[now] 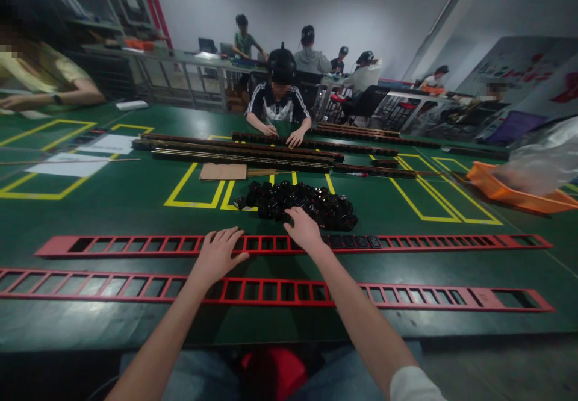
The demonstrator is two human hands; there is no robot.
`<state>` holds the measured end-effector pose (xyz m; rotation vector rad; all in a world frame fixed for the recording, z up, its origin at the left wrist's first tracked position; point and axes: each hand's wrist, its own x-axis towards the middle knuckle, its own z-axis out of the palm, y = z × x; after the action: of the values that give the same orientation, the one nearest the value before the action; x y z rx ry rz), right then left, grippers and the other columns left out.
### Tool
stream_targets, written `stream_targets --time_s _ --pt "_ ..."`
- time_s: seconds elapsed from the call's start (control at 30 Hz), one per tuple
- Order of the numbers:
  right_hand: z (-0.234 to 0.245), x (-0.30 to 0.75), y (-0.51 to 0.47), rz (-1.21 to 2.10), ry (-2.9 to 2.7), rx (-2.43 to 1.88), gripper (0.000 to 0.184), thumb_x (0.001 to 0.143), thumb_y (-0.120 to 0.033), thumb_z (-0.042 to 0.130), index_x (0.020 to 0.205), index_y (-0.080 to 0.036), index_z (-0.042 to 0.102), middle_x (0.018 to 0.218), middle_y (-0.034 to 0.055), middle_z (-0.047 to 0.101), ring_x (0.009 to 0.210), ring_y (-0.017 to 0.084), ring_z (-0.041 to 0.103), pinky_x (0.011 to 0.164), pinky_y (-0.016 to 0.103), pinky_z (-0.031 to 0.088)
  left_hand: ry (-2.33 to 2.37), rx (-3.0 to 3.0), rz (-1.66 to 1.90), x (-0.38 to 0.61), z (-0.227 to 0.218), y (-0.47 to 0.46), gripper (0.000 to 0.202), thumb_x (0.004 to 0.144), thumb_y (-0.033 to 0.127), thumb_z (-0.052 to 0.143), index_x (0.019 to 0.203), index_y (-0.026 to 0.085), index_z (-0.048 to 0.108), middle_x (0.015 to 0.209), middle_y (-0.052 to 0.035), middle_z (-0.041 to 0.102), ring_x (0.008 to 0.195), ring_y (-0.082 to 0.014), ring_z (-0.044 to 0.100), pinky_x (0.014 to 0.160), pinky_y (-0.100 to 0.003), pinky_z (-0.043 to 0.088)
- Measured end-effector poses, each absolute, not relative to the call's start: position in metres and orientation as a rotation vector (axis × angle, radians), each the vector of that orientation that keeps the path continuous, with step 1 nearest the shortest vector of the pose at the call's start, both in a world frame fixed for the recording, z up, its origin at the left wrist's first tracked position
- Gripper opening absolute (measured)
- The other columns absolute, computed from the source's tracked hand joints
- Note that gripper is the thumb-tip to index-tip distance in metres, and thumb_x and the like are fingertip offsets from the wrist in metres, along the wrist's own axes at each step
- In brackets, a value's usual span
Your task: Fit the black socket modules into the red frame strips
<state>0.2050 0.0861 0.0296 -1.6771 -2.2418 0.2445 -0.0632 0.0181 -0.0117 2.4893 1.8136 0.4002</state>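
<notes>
green table [112, 214], left hand [220, 253] flat, open on red frame [428, 242], right hand [303, 229] open, fingertips at black parts [316, 202]

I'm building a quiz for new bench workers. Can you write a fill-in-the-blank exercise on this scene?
1. The right hand is at a pile of ___ parts.
2. The left hand lies on the far strip, coloured ___.
3. The tray at the right is ___.
Missing words: black; red; orange.

grey wall [316, 3], metal shelving [103, 3], green table [112, 208] with yellow lines [194, 203], workers [280, 94] seated behind
</notes>
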Motion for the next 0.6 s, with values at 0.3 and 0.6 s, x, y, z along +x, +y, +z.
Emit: stream_targets --time_s 0.3,0.6 --pt "0.028 0.202 0.093 0.296 -2.181 -1.825 0.033 0.085 -0.021 0.064 0.117 -0.022 0.057 0.115 0.0072 0.052 0.082 0.018 0.064 0.07 0.031 0.053 1.805 2.468 0.376 -0.062 -0.008 0.016 0.053 0.091 0.048 0.058 0.138 0.025 0.054 0.146 -0.0101 0.054 0.133 -0.031 0.049 0.113 -0.053 0.03" --pt "0.032 0.214 0.05 0.53 -2.042 -1.255 0.042 0.078 -0.011 0.058 0.119 -0.022 0.061 0.119 0.0073 0.053 0.112 0.02 0.059 0.1 0.033 0.049 1.81 2.502 0.414 -0.064 -0.016 0.018 0.051 0.09 0.048 0.058 0.137 0.027 0.054 0.144 -0.0102 0.056 0.132 -0.031 0.05 0.111 -0.052 0.032"
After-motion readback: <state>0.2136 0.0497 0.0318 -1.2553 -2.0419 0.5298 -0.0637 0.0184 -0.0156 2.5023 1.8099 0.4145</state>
